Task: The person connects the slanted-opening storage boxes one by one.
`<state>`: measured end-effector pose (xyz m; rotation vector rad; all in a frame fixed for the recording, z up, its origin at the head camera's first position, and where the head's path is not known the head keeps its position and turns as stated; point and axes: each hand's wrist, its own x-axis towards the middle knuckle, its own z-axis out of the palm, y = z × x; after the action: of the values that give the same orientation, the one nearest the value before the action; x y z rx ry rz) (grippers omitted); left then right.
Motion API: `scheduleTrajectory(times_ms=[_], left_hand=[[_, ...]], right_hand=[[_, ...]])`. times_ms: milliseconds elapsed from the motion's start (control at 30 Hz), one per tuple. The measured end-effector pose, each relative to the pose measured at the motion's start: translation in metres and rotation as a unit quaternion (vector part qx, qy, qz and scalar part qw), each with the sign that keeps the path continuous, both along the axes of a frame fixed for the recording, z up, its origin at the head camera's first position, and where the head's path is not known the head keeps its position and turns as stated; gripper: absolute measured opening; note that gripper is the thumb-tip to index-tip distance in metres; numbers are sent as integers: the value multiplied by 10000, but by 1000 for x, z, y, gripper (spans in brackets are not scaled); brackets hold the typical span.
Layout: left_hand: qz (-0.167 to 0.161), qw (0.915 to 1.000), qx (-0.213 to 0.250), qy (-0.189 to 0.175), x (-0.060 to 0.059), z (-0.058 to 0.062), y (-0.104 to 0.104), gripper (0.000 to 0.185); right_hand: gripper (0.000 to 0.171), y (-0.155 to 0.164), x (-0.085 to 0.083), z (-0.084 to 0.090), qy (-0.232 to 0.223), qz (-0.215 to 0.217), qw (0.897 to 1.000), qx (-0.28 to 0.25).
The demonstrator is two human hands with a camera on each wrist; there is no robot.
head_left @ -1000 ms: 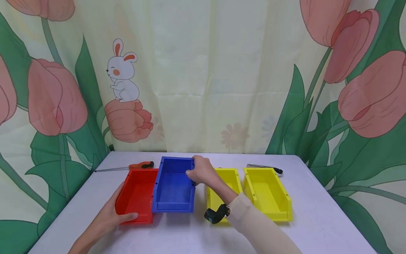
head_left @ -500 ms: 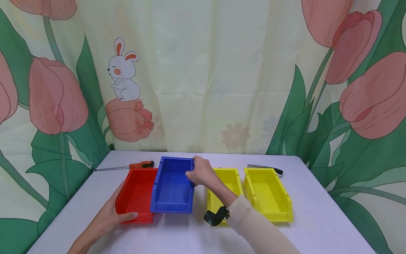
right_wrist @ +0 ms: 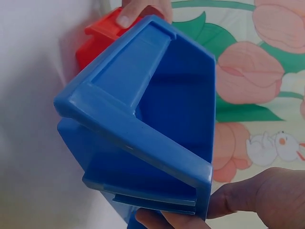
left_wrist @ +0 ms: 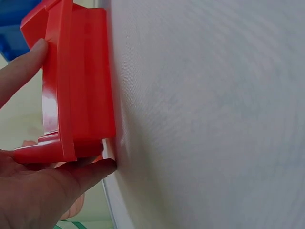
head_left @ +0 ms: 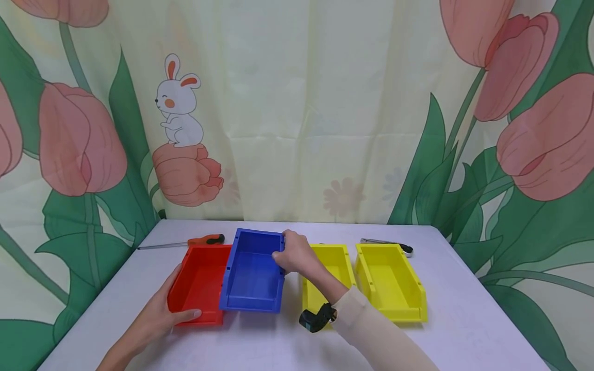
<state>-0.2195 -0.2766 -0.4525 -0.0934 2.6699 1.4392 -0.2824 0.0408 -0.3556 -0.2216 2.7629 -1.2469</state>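
Note:
My left hand holds a red plastic bin on the table by its near left corner, thumb at the front lip and fingers along the outer side. In the left wrist view, the red bin's base sits against the white tabletop. A blue bin is raised just right of the red one, overlapping its right side in the head view. My right hand grips the blue bin's far right side wall, thumb inside. Seen from the right wrist, that blue bin is tilted, with fingers under its side rim.
Two yellow bins, one partly behind the right forearm and another beside it, stand to the right. A screwdriver with an orange-black handle lies behind the red bin. A metal ratchet-like tool lies behind the right yellow bin.
The blue bin in my right hand has shifted slightly left, its front edge a little lower. My left hand and the red bin look still.

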Motion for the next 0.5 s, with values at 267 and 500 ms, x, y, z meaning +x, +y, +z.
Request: scheduleTrajectory(times_ms=[267, 500], left_hand=[[19, 9999, -33, -102, -1, -1, 0, 144], [-15, 10000, 33, -66, 1, 0, -1, 143]], right_hand=[[62, 4, -1, -9, -108, 0, 9999, -128], [62, 5, -2, -14, -214, -31, 9996, -184]])
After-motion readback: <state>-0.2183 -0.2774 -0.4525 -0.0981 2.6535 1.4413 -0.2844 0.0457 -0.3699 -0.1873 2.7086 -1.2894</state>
